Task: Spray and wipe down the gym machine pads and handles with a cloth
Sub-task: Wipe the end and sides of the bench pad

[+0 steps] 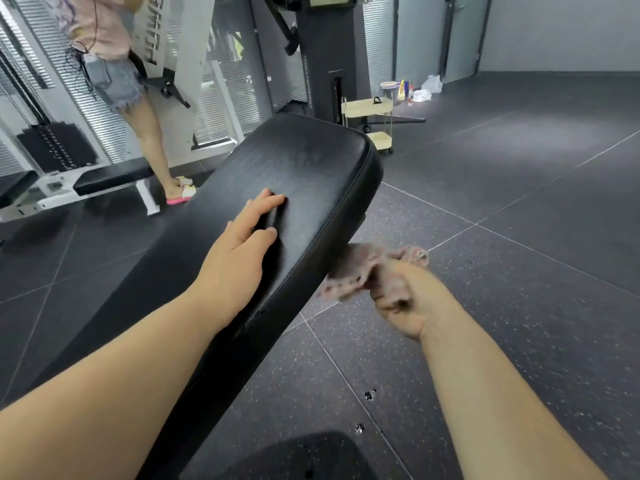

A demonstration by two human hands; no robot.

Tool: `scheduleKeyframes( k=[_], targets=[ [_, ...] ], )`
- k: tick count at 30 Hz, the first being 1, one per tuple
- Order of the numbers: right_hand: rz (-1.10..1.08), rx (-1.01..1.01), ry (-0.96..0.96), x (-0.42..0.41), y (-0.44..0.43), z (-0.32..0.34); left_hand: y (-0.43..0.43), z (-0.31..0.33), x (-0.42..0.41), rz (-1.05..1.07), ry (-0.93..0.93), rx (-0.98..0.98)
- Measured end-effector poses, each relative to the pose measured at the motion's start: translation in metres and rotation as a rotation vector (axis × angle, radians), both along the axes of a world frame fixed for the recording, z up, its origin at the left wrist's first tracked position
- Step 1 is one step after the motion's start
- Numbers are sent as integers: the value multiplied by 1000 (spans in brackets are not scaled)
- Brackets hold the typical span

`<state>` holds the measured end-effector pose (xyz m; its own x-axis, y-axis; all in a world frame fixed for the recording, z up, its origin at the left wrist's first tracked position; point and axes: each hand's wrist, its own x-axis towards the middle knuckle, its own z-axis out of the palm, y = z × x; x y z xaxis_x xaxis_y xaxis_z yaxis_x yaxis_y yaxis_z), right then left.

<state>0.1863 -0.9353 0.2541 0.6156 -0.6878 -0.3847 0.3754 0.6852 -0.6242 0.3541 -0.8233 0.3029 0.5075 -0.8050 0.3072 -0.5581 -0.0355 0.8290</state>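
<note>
A long black padded bench back (304,168) slants up from the lower left towards the middle of the view. My left hand (242,244) lies flat on its top surface, fingers straight. My right hand (405,299) grips a crumpled pinkish cloth (360,268) to the right of the pad. The cloth touches the pad's right side edge and looks blurred. A second black seat pad (301,455) shows at the bottom. No spray bottle is in either hand.
Another person (117,74) stands at the back left by a white machine with a weight stack (52,147) and a flat bench (110,178). A cream rolling cart (374,116) and cleaning bottles (403,90) stand behind the pad. Dark rubber floor tiles (519,202) spread to the right.
</note>
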Motion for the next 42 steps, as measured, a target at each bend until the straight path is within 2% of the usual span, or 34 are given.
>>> scheduleKeyframes(
  k=[4,6,8,12,14,16,19,21,23,25,28,31,32,34,36,37,39,42],
  targets=[
    [-165,-148,76,-1,-12,10,-1,1,1,8,-20,0],
    [-185,-298,211,-10,-3,19,0,0,1,12,-46,19],
    [-68,-430,331,-16,8,27,0,1,3,9,-69,51],
    [158,-578,350,-33,29,52,8,14,-19,-63,-71,64],
    [211,-695,346,-43,29,67,8,26,-39,-193,-189,51],
    [207,-841,410,-52,30,83,6,44,-50,-263,-278,138],
    [89,-1035,493,-58,28,100,2,68,-49,-239,-427,295],
    [77,-1103,433,-63,28,106,2,72,-51,-216,-501,310],
    [173,-1013,271,-68,34,104,4,70,-58,-268,-414,247],
    [175,-799,153,-66,36,88,7,69,-67,-333,-257,233],
    [220,-549,25,-56,46,64,5,68,-74,-330,-126,252],
    [350,-501,5,-60,50,63,13,72,-66,-408,129,325],
    [331,-524,71,-62,49,65,17,72,-57,-394,194,321],
    [63,-574,272,-58,39,63,25,64,-33,-196,210,176],
    [-316,-585,340,-40,28,59,32,43,-7,103,49,94],
    [-442,-641,336,-24,27,57,38,29,0,173,-61,163],
    [-502,-847,378,13,33,46,52,-4,10,141,-235,344],
    [-576,-1044,492,42,65,14,61,-33,12,107,-259,336]
  ],
)
